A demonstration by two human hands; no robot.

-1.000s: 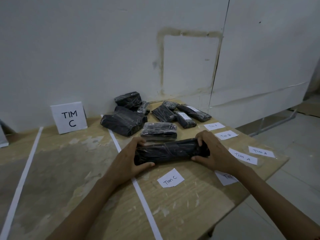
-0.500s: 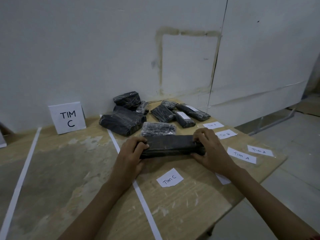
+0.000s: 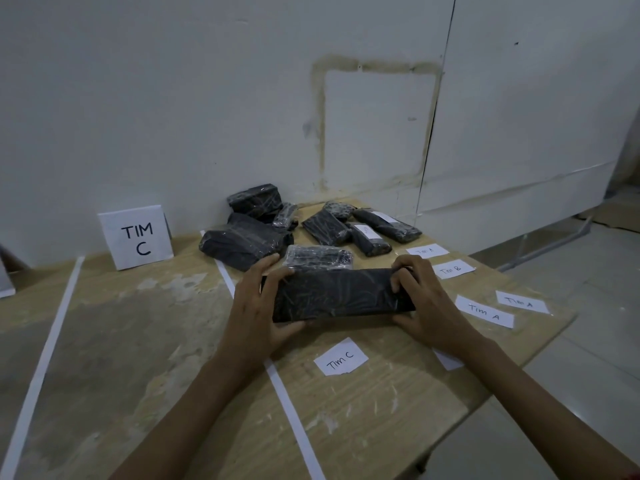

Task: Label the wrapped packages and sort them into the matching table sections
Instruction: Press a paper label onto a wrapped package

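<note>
Both hands hold one long black wrapped package by its ends, low over the counter and just right of a white tape line. The left hand wraps the left end, fingers over the far edge and thumb under the near edge. The right hand grips the right end, fingers curled on top and thumb at the near edge. The package's underside is hidden, so I cannot tell whether it touches the counter.

Near the package lies a paper slip reading "Tim C". To the right are slips reading "Tim A", "Tim A" and "Tim B", and a faint far slip. One more slip is mostly covered by the right forearm and cannot be read.

Just behind the held package a smaller shiny bundle is partly hidden. Farther back sits a heap of black bundles; two bundles to its right carry white labels too small to read. A standing card says "TIM C". Another card is cut off at the left edge.
</note>
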